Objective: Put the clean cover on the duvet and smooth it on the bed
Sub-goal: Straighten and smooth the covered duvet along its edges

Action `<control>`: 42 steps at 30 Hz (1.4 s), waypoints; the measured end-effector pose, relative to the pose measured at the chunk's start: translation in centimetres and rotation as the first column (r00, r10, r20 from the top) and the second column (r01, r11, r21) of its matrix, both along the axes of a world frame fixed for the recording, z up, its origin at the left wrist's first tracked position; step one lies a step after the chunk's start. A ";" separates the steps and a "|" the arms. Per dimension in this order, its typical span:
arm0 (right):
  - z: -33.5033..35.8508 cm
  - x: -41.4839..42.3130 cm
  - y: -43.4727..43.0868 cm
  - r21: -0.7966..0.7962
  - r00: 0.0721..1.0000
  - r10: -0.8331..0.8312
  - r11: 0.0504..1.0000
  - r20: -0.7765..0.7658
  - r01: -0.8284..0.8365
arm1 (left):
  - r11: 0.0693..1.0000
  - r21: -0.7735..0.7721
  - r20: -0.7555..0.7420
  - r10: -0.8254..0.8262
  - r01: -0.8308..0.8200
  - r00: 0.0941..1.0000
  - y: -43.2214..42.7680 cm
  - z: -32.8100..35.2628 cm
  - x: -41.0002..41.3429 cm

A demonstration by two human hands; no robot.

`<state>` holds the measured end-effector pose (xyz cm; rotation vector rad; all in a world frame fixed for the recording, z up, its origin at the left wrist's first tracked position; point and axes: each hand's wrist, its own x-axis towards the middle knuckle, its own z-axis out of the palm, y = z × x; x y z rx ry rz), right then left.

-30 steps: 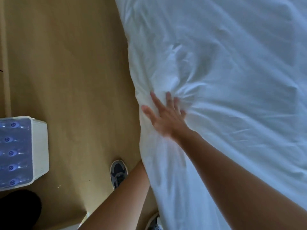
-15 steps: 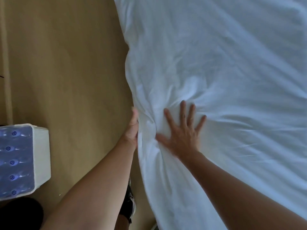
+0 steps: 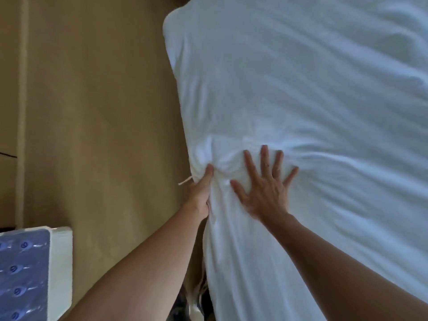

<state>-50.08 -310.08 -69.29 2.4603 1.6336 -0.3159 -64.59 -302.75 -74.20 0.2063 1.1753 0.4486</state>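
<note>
A white covered duvet (image 3: 301, 100) lies spread over the bed and fills the right of the view, with its left edge hanging over the side. My right hand (image 3: 264, 188) presses flat on it near that edge, fingers spread. My left hand (image 3: 201, 191) grips the bunched edge of the duvet from the side; its thumb lies on top and its fingers are hidden behind the fabric. A short white tie (image 3: 185, 181) sticks out of the edge just left of my left hand. Creases fan out from between the two hands.
Tan floor (image 3: 92, 112) runs along the left of the bed. A white box with a blue patterned top (image 3: 30, 274) stands at the lower left. My shoe (image 3: 199, 295) shows under the duvet's edge at the bottom.
My left hand rose from low beside the bed to the duvet's edge and took hold of it. My right hand shifted right along the top and flattened. A white tie now shows.
</note>
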 end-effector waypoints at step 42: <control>-1.1 14.3 55.6 0.059 0.768 -0.641 0.767 0.025 0.638 | 0.946 -0.084 0.016 -0.314 0.314 0.949 62.7 -1.3 8.9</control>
